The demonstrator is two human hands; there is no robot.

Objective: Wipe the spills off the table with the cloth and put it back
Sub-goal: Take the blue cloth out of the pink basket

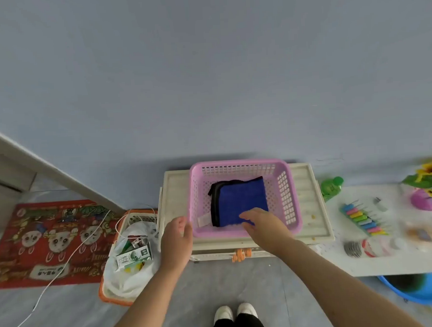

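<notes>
Both hands are over the surface (310, 223): the left hand (176, 236) rests with relaxed fingers against the near left corner of the pink basket (291, 209), gripping nothing. The right hand (259, 222) reaches into the basket, fingers extended onto the near edge of the folded blue cloth (239, 202); whether it has begun to pinch it cannot be confirmed. The cloth lies flat inside the basket. Judged soft, light and limp; best taken by a folded edge. Small yellowish spills appear on the surface right of the basket.
</notes>
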